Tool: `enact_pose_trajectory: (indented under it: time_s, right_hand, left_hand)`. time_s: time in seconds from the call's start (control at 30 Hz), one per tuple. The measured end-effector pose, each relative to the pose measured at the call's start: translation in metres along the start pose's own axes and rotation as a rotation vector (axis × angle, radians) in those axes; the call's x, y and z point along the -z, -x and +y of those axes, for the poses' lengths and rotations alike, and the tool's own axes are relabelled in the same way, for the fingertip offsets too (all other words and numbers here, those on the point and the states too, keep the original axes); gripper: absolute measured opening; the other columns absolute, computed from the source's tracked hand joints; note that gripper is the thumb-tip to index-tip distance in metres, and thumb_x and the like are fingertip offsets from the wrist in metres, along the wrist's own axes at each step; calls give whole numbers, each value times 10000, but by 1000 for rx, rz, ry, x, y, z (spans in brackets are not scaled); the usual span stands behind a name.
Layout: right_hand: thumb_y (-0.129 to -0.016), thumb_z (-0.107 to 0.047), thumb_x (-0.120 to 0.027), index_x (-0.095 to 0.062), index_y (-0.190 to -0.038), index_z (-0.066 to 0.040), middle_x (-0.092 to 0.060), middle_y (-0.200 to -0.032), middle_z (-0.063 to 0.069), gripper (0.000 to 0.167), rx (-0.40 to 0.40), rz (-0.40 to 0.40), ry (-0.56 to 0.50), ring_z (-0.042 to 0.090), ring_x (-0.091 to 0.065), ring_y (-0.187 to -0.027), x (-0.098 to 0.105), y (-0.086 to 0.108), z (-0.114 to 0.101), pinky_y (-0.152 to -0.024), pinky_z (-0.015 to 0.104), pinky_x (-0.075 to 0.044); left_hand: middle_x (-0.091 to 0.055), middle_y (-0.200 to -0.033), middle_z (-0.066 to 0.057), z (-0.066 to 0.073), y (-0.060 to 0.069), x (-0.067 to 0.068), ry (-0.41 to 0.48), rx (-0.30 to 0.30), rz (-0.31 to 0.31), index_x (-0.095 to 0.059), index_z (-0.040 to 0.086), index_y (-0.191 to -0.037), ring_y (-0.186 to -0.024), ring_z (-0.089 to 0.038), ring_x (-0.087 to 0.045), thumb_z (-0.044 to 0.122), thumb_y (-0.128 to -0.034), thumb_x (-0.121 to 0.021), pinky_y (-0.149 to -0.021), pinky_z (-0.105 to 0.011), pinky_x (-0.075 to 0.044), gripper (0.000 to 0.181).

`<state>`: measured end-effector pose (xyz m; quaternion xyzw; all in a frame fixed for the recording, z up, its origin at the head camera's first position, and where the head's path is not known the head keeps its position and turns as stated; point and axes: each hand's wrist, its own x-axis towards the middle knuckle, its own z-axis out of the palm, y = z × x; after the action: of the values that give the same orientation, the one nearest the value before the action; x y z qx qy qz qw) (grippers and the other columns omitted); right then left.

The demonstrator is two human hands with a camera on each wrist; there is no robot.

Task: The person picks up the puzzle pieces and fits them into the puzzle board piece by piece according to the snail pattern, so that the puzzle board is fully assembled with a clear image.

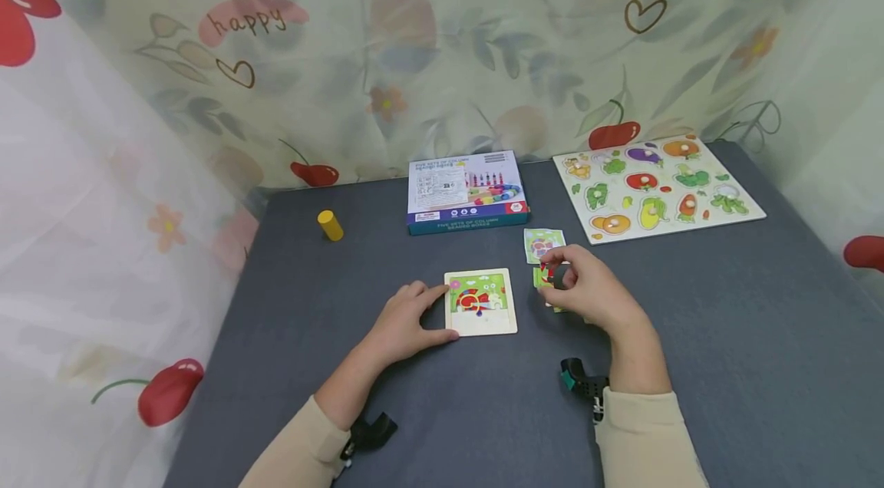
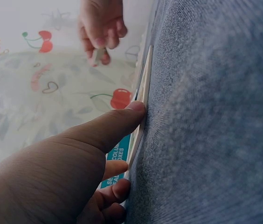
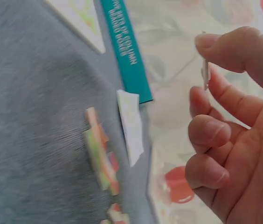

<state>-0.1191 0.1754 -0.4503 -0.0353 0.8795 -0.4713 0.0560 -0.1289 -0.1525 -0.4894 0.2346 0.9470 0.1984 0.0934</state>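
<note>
Cream-edged piece [image 3: 206, 77] — in right grip [image 1: 595, 287]

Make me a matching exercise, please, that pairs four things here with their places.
Things
1. yellow cylinder
2. white rectangular board with vegetable pictures
3. pale square picture board
4. thin, flat, pale-edged piece

Places
A. pinched in the right grip
B. back left of the grey cloth-covered table
C. touched by the left grip
D. back right of the table

Pairs: 1-B, 2-D, 3-C, 4-A
</note>
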Motion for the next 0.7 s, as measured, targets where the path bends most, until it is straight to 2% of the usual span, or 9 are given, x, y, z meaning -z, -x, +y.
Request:
enact_pose_trajectory:
  time_s: [0.13,0.37,0.7]
  right_hand:
    - [-865,-151,-830,-628,-1254,-49,-506,-841,109,450,46,34,1,236,-462,-692,9,4,-12,-570,324,-405]
    - [-886,-147,-817,-672,-1239,-46,-459,-820,108,395,136,44,-18,228,-443,-711,24,8,-28,-604,326,-391]
    - [-890,-134,-825,-696,-1217,-89,-446,-806,115,354,297,36,-43,214,-420,-646,39,12,-63,-599,314,-384]
  left_hand:
    - [-505,-1020,11,0,-2,1,2,-1,2,-519,183,-1526,-890,-165,-435,597,-844,-780,-783,-356,-380,839]
    - [-508,-1020,14,-1,-1,-1,4,4,-8,-529,173,-1517,-901,-162,-439,598,-842,-779,-786,-349,-386,836]
    - [-509,-1025,15,-3,-1,-2,1,0,-5,-534,178,-1514,-902,-161,-434,615,-842,-770,-787,-349,-383,836]
